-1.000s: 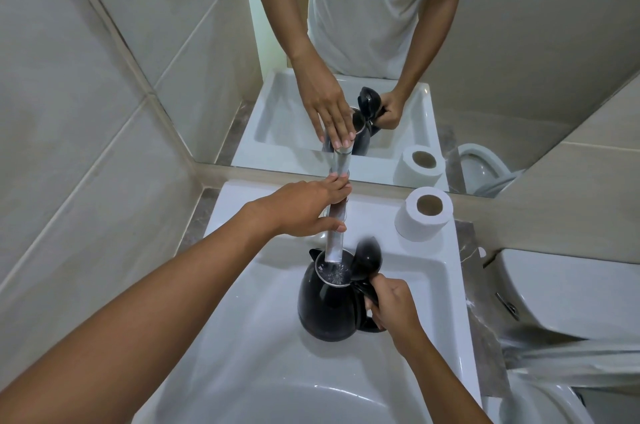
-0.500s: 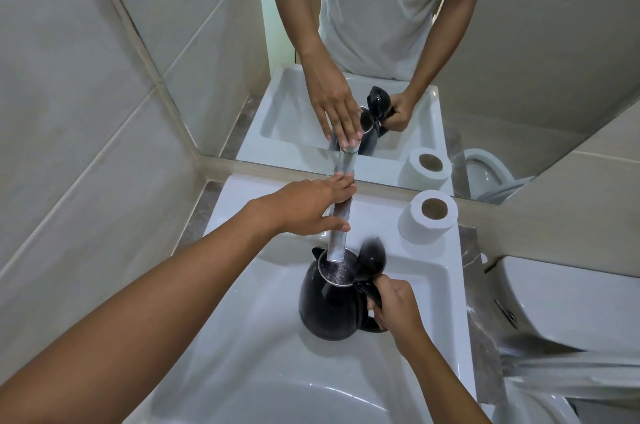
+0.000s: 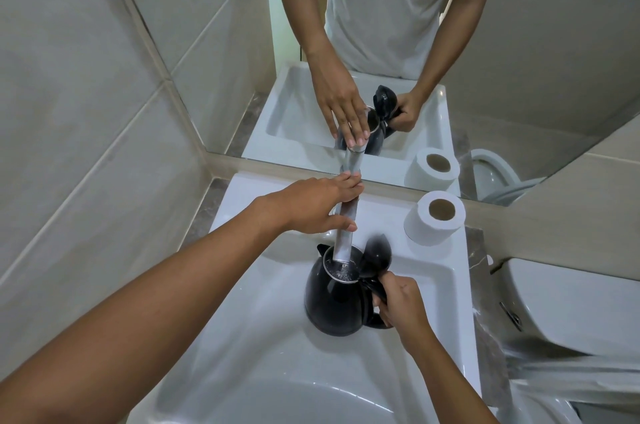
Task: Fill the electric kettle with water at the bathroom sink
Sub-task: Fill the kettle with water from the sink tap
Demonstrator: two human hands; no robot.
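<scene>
A black electric kettle (image 3: 332,305) stands in the white sink (image 3: 263,347) with its lid (image 3: 375,255) flipped up. My right hand (image 3: 401,302) grips the kettle's handle. A chrome tap (image 3: 343,243) reaches out over the kettle's mouth, and water runs from it into the kettle. My left hand (image 3: 318,205) lies over the tap's rear part, fingers wrapped on it, thumb underneath. The tap's lever is hidden under that hand.
A toilet paper roll (image 3: 434,217) stands on the sink's back right corner. A white toilet tank (image 3: 568,302) is close on the right. A mirror (image 3: 519,59) rises behind the sink, tiled wall (image 3: 86,94) on the left.
Both hands and the kettle hold almost the same places. Water keeps running into the kettle. The view has shifted slightly.
</scene>
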